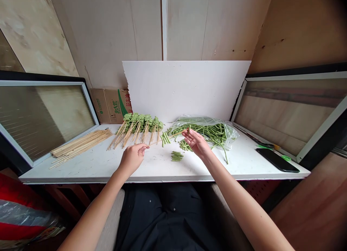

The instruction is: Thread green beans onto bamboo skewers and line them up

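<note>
My left hand (133, 156) is closed on the near end of a thin bamboo skewer (173, 135) that runs up to the right. Several short green bean pieces (165, 138) are threaded on it near the middle. My right hand (195, 141) pinches another green bean piece (189, 128) at the skewer's far tip. A small stack of cut bean pieces (177, 156) lies on the white table (151, 167) between my hands, with a second heap (184, 145) partly hidden under my right hand.
Finished bean skewers (138, 126) are piled at the back centre. Bare bamboo skewers (81, 146) lie at the left. An open plastic bag of long beans (211, 130) sits at the right, with a black phone (277, 160) and green-handled scissors (267, 146) beyond. A cardboard box (111, 104) stands behind.
</note>
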`<action>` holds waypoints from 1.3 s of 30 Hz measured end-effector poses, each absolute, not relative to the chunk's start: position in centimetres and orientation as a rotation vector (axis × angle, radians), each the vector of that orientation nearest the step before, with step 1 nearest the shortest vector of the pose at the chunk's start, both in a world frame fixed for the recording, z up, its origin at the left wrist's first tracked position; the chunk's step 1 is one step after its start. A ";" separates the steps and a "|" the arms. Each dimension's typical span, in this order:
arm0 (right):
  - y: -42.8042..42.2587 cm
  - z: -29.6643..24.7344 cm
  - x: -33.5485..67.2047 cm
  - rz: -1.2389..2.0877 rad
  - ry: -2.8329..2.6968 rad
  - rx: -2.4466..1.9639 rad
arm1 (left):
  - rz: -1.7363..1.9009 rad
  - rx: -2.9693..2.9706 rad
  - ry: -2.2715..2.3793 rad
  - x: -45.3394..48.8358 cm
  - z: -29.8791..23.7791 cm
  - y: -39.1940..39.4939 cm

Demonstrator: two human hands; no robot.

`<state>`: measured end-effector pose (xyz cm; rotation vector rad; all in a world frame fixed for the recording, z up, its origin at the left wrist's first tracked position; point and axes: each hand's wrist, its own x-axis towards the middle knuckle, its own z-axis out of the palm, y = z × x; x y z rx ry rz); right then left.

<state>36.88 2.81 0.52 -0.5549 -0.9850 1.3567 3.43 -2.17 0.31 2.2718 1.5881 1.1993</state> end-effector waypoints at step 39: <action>2.4 0.9 37.3 1.250 -1.076 -0.657 | 1.207 2.309 1.632 3.2 0.2 -2.0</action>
